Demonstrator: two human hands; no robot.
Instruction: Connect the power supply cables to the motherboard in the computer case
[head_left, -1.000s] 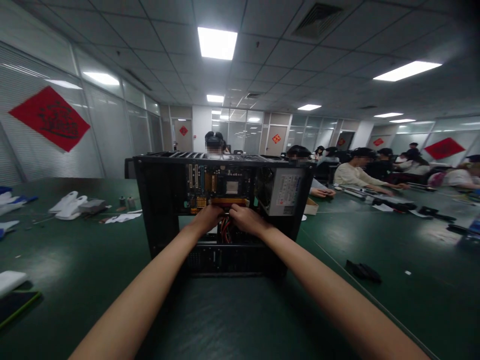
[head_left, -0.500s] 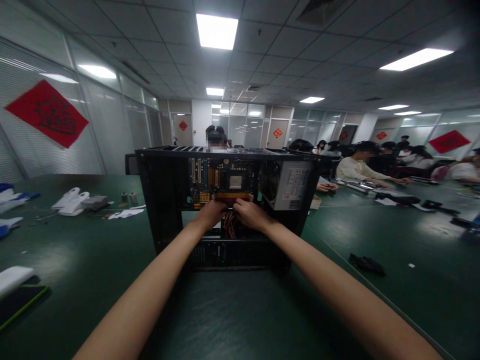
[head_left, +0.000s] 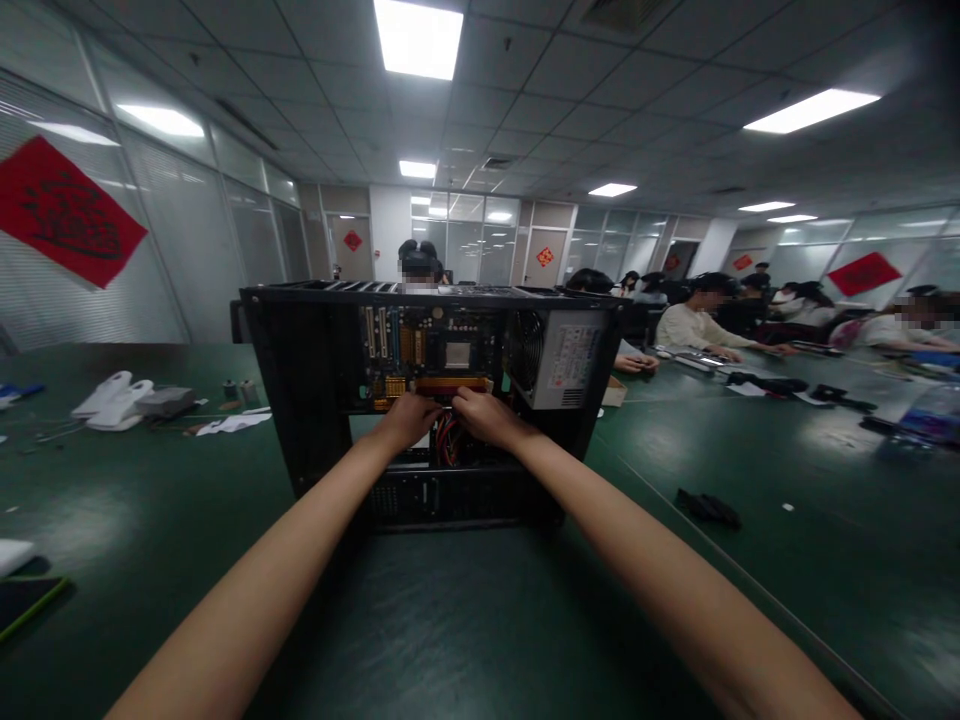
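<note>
An open black computer case (head_left: 300, 380) stands upright on the green table (head_left: 480, 620). Inside it I see a motherboard (head_left: 427, 355) and a grey power supply (head_left: 562, 360) at the right. My left hand (head_left: 405, 418) and my right hand (head_left: 480, 415) are both inside the case, fingers pressed at the lower edge of the motherboard by an orange slot strip (head_left: 450, 384). Red cables (head_left: 448, 445) hang just below my hands. What my fingertips grip is hidden.
White parts and a grey box (head_left: 127, 400) lie on the table at the left. A dark phone-like slab (head_left: 26, 600) sits at the near left edge. A small black object (head_left: 709, 508) lies to the right. Several people (head_left: 697, 320) sit at tables behind and to the right.
The view has shifted a little, so the case sits slightly higher and to the left in the picture. Both hands stay at the same spot on the motherboard's lower edge.
</note>
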